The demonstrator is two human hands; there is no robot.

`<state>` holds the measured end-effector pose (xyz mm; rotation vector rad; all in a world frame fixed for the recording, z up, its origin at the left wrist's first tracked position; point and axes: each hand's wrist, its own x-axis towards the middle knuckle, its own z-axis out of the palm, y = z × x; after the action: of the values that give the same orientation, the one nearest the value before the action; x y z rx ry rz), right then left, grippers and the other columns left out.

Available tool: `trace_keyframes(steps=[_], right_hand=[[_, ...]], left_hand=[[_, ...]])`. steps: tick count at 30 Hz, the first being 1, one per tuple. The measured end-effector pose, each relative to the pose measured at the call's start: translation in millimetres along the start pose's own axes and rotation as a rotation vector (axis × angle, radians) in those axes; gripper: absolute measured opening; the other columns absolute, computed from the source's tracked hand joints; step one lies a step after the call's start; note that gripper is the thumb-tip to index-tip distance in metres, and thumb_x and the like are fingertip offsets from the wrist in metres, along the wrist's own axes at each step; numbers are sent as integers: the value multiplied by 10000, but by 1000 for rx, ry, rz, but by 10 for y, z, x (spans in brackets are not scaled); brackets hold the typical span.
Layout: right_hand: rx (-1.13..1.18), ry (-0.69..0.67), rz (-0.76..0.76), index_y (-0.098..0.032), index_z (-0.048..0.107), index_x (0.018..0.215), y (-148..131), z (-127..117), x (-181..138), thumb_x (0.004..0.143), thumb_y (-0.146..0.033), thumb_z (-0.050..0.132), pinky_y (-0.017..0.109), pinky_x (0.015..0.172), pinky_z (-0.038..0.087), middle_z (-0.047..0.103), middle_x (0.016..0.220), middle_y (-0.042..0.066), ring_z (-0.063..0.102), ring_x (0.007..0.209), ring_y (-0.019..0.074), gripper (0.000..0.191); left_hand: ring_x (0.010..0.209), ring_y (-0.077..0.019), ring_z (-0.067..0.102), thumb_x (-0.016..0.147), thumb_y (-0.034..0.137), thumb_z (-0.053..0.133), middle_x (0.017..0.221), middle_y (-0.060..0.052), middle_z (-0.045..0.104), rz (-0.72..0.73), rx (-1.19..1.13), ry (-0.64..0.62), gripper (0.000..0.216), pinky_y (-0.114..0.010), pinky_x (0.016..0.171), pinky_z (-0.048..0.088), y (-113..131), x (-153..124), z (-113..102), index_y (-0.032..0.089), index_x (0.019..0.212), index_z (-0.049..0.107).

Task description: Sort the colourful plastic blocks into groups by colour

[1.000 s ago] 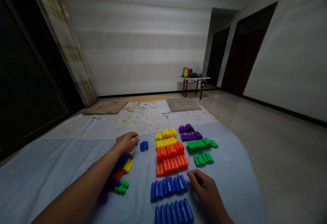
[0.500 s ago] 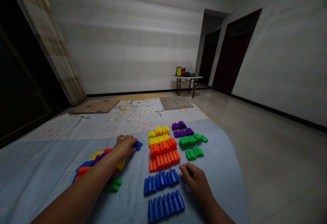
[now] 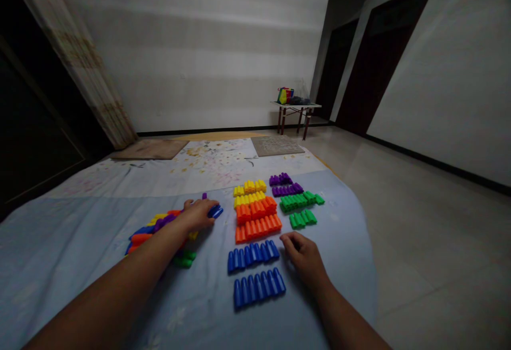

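My left hand (image 3: pixel 198 214) is closed around small blue bullet-shaped plastic pieces (image 3: pixel 216 211), just above or on the pale blue cloth. Under and beside its forearm lies a mixed heap of such pieces, with orange (image 3: pixel 140 239), purple (image 3: pixel 163 222) and green (image 3: pixel 184 258) ones showing; the arm hides part of it. My right hand (image 3: pixel 302 250) rests with curled fingers beside the far blue row (image 3: pixel 253 254), with nothing visible in it. A nearer blue row (image 3: pixel 259 289) lies below. Beyond are orange (image 3: pixel 258 227), yellow (image 3: pixel 250 198), green (image 3: pixel 302 218) and purple (image 3: pixel 287 189) rows.
The cloth (image 3: pixel 331 307) covers a large bed-like surface, with its rounded edge at the right. Two flat boards, one brown (image 3: pixel 151 149) and one grey (image 3: pixel 277 146), lie at the far end. A small table (image 3: pixel 297 106) with a colourful bag stands by the wall.
The view has tilted down slightly, so everything sits higher in the picture. My left hand still holds blue pieces, and a purple piece now shows behind it. My right hand has barely moved.
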<state>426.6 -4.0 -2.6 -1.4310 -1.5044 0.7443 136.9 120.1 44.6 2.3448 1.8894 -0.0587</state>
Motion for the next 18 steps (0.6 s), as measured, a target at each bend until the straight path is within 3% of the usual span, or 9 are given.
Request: trace_keyframes(steps=[4,13,18], right_hand=[[20,7,-6,-136,648,756,31,7,2,810,-438,444,215,521,379,586,599,17,512,554,130,368],[17,15,-2,-132,653,760,11,-3,-6,812,-446,444,214,520,365,577,596,13,490,547,126,380],[26,29,-15,-131,649,752,8,-7,-7,813,-420,448,209,538,368,570,600,11,495,564,126,357]], left_hand=[[1122,-252,464,660,237,512,1161,-50,586,16,0,-13,449,-466,982,194,-6,-62,-2,299,1104,541],[1092,-269,469,667,363,539,1115,-68,601,-8,-26,27,366,-491,981,174,106,-157,29,260,1019,553],[1089,-255,473,688,404,534,1094,-60,608,-28,-59,59,355,-463,985,178,238,-326,-94,245,1005,543]])
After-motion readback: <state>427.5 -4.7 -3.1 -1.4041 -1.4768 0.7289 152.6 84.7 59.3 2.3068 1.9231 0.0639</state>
